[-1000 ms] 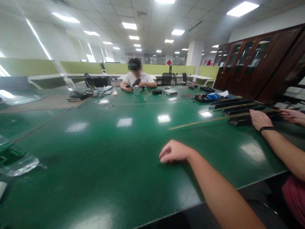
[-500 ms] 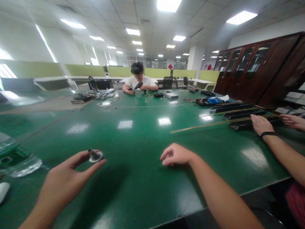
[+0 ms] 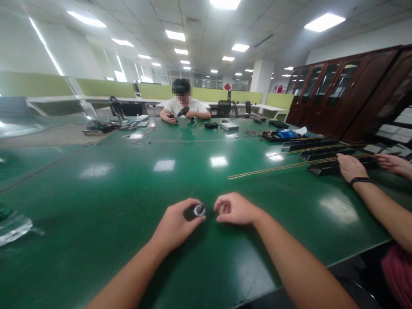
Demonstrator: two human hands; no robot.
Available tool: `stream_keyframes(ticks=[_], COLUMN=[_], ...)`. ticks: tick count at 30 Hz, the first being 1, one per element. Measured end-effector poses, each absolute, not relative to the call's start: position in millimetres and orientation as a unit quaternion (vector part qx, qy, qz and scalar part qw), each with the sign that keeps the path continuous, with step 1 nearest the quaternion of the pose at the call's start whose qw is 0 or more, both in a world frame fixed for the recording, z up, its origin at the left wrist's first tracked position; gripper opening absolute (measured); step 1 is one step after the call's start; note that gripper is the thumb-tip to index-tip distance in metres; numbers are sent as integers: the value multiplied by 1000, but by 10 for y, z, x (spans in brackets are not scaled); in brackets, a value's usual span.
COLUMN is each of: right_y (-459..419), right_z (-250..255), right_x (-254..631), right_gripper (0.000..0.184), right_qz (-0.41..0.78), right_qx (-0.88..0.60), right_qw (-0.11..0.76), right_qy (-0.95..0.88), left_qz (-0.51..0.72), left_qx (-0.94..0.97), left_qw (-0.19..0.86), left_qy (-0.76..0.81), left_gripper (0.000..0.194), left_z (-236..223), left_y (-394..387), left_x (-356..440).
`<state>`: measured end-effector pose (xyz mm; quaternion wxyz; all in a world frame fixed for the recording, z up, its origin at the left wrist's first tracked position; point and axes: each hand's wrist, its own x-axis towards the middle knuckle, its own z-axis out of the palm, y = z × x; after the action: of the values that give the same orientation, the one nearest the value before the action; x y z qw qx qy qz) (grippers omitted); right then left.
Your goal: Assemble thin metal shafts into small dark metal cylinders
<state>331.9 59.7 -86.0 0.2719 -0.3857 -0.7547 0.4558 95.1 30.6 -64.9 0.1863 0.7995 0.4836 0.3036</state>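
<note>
**Small part pinched left, right hand waiting beside it**

Your left hand is clamped on the part, thumb on its near side and fingers on its far side; its pale round face and dark stem show between them. The stem leans far and right, toward your right hand, which is loosely curled with thumb and fingers apart, near the part but not touching it. Whether the part touches the green surface, you cannot tell from here.

To hold it well, keep the pinch on the rim, leave the stem uncovered, and steady your wrist; something this small could roll or slip if squeezed off-centre.

As for writing, the bottle at the left edge shows only a sliver of green label, with nothing legible. Farther right, the rods carry no visible marking. On the far side, no brand can be read on the drill; the red diamond beyond is too small to read.
</note>
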Motion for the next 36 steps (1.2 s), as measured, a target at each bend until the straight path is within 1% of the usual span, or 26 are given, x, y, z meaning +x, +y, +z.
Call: stream_keyframes(ticks=[4, 7, 12, 25, 31, 36], right_y=[554, 533, 521, 433, 402, 399], right_z=[-842, -825, -824, -716, -695, -702], right_x=[3304, 3306, 3295, 3221, 3201, 3203], right_gripper=[23, 22, 24, 26, 30, 28], right_qz=[416, 396, 360, 360, 334, 320], right_qx=[-385, -385, -400, -397, -392, -390], right_qw=[259, 254, 271, 299, 306, 298], right_qy=[-782, -794, -798, -790, -801, -811], left_qz=[344, 343, 333, 347, 355, 357], left_qx=[782, 783, 795, 816, 824, 826], left_qw=[175, 177, 184, 187, 176, 174], left_qy=[489, 487, 472, 423, 405, 400], left_gripper=[31, 31, 28, 17, 17, 17], left_z=[-635, -615, -618, -605, -605, -635], left_y=[301, 294, 260, 247, 231, 237], left_x=[859, 881, 941, 941, 973, 974])
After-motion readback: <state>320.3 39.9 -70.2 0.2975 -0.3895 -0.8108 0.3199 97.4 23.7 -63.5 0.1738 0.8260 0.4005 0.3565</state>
